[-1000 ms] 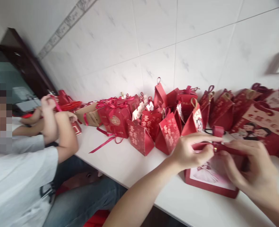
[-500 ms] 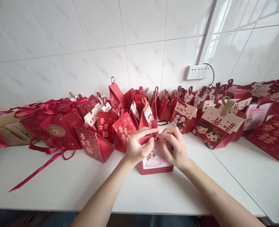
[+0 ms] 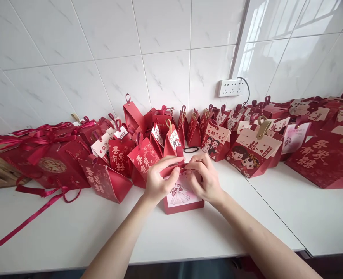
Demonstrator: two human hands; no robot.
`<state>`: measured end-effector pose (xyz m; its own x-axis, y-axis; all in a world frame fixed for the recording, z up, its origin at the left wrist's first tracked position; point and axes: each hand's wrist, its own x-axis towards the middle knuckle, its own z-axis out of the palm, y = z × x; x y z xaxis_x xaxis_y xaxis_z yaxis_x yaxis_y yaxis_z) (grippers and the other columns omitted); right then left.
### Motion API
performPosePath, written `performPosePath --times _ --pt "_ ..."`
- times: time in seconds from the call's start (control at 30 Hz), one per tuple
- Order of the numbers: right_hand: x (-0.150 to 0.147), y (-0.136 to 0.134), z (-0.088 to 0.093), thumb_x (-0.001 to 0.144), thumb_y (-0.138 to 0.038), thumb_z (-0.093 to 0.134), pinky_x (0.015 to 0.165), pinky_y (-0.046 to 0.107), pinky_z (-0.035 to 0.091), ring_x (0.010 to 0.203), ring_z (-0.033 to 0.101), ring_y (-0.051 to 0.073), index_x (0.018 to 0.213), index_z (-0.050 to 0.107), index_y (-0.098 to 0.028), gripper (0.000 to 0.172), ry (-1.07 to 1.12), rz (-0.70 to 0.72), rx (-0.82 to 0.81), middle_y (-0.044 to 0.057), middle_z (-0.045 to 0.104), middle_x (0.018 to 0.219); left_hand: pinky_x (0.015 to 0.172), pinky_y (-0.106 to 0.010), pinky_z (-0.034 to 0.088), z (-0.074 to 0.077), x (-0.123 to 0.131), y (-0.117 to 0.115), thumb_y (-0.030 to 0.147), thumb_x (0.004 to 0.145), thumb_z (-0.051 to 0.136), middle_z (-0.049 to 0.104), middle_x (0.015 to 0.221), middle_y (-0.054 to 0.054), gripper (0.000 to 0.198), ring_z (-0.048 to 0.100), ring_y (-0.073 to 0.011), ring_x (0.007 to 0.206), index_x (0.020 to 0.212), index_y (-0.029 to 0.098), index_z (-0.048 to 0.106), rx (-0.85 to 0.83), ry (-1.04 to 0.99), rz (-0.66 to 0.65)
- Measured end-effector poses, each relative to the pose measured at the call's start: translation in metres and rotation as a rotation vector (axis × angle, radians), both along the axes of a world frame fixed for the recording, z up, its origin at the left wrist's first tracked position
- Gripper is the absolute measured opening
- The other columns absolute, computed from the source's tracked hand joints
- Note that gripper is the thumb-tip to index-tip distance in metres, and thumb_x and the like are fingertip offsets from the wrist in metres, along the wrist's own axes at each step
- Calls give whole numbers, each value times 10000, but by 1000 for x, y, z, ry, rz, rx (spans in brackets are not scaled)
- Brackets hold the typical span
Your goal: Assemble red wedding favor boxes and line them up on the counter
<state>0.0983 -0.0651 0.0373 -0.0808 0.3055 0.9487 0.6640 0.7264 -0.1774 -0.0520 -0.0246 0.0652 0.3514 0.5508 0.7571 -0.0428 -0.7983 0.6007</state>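
A small red gift box [image 3: 183,204] with a pink card front, printed with a couple in wedding dress, stands on the white table before me. At its top, a dark red ribbon loop [image 3: 179,154] sticks up between my hands. My left hand [image 3: 161,176] pinches the top of the box from the left, thumb and forefinger at the ribbon's base. From the right, my right hand [image 3: 204,179] closes its bent fingers on the same spot. The fingertips partly cover the box's upper edge, so the exact grip on the ribbon is hidden. A black hair-tie-like ring [image 3: 191,150] lies just behind.
Rows of red and cream gift boxes [image 3: 245,154] line the wall behind. Larger red bags with ribbons [image 3: 47,162] stand at left, a long ribbon tail [image 3: 28,221] trailing across the table [image 3: 148,240]. A socket strip [image 3: 230,88] is on the tiled wall.
The view has shifted, so everything sits a little further left. My fingers have drawn closer together at the ribbon's base; the box stays standing in place.
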Motion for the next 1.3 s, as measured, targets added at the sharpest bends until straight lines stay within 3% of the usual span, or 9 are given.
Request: performPosePath --times 0.17,0.4,0.87,1.13,1.3 --pt "-1 -1 0 827 -44 466 656 324 455 797 500 177 907 493 -213 189 4 6 1 52 460 882 831 -257 592 1 -2 0 116 770 543 725 1002 -65 300 694 -180 935 1010 178 713 15 21 -27" --pt "-1 -1 3 855 -106 527 664 329 461 785 523 184 1083 485 -210 254 69 14 -18 46 545 876 850 -263 589 0 -2 2 150 773 590 725 1006 -67 258 693 -184 941 1002 163 708 21 32 1" --pt "-6 -4 7 874 -138 533 620 301 434 710 523 161 880 536 -210 72 185 25 -95 15 556 784 834 -264 597 0 2 0 195 776 600 740 999 -67 237 702 -198 940 974 176 728 -122 14 12" --pt "-3 -3 8 864 -154 551 630 293 437 711 524 151 863 548 -199 46 215 91 -125 15 558 779 817 -242 599 -1 2 0 193 773 605 742 1003 -64 245 708 -190 923 984 173 729 -139 13 13" --pt "-4 -3 5 863 -192 574 635 295 459 715 557 158 862 552 -205 26 243 35 -155 19 587 788 829 -249 598 -1 2 0 177 766 602 743 1002 -61 246 708 -192 929 974 175 734 -123 21 22"
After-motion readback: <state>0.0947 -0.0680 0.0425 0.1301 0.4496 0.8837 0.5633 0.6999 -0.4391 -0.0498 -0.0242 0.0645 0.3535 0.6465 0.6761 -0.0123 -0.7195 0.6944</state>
